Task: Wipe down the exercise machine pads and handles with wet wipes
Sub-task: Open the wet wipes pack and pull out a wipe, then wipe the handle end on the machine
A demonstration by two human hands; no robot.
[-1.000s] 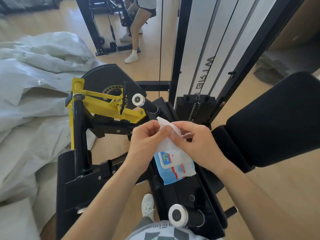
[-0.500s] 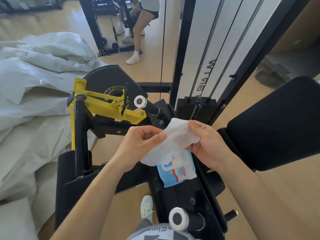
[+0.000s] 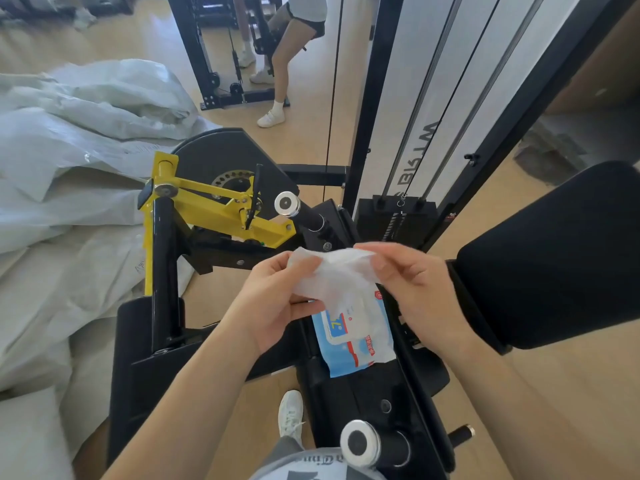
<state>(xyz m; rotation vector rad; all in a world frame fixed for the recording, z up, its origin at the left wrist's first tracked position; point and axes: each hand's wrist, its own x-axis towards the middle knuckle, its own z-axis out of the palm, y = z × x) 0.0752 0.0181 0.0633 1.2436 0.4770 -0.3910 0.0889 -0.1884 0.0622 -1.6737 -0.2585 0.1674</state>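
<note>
A white wet wipe (image 3: 337, 278) is stretched between my two hands above the machine's seat. My left hand (image 3: 273, 306) pinches its left edge and my right hand (image 3: 415, 292) pinches its right edge. Below the wipe a blue and white wipes pack (image 3: 356, 337) lies on the black seat (image 3: 374, 393). The big black back pad (image 3: 554, 254) is just right of my right hand. One black handle with a silver end cap (image 3: 289, 206) sticks out beyond my hands, and another (image 3: 360, 443) is near my body.
The yellow and black lever arm (image 3: 207, 209) is on the left, the weight stack frame (image 3: 398, 133) straight ahead. Crumpled grey sheeting (image 3: 69, 168) covers the floor at left. Another person's legs (image 3: 280, 71) are by a far machine. My shoe (image 3: 291, 414) is on the wooden floor.
The wipe has come free of the pack and been spread wider between both hands, which have moved apart and slightly up.
</note>
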